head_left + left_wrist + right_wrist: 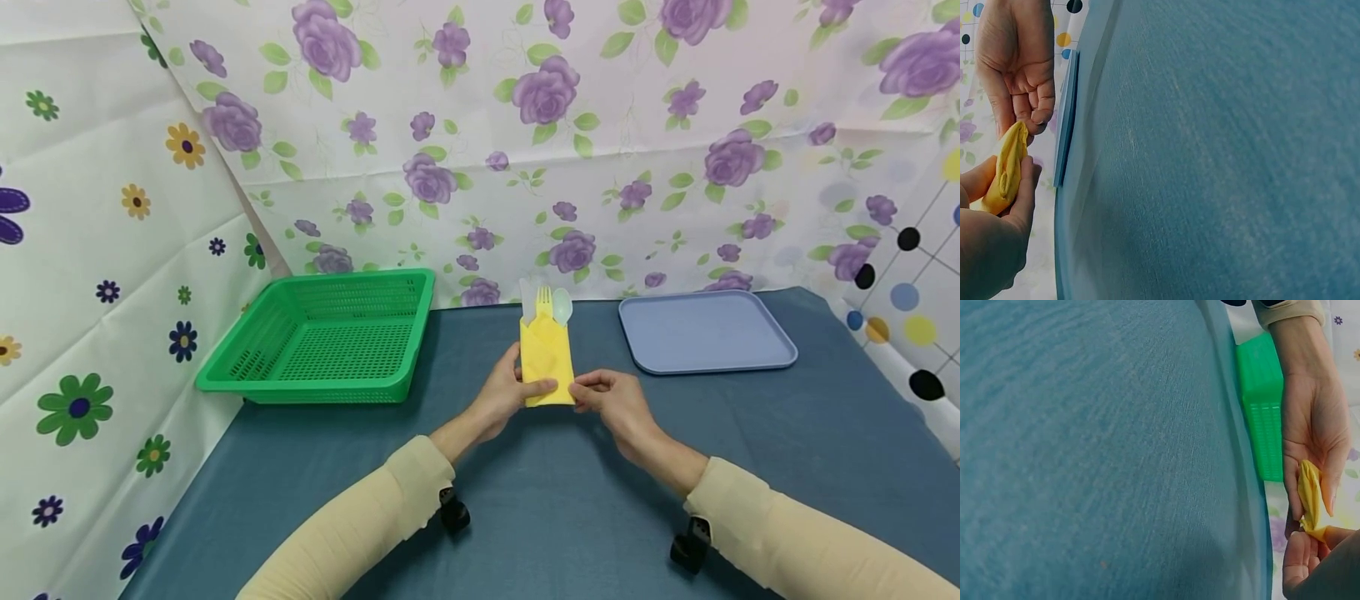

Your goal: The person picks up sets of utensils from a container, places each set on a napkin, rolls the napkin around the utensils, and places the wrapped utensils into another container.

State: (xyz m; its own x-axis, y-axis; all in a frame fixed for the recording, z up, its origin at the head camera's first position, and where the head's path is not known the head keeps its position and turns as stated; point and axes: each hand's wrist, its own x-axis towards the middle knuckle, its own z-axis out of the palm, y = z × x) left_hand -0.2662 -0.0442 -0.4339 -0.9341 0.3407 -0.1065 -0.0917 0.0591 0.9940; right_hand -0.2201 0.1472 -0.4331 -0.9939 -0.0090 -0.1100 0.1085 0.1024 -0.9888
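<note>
A folded yellow napkin (546, 354) is held up over the table as a pouch. Out of its top stick a yellow fork (543, 302), a pale spoon (562, 307) and a clear knife (528, 302). My left hand (501, 392) grips the pouch from its left side, thumb across the front. At the lower right corner, my right hand (617, 407) pinches the napkin between thumb and finger. Seen from below in the left wrist view, the napkin's bottom edge (1011, 165) shows folded layers. The cutlery's lower parts are hidden inside the napkin.
A green plastic basket (322, 337) stands at the back left of the table. At the back right lies a blue-grey tray (708, 332). Blue cloth (555, 508) covers the table, and flowered sheets (465, 125) hang behind it.
</note>
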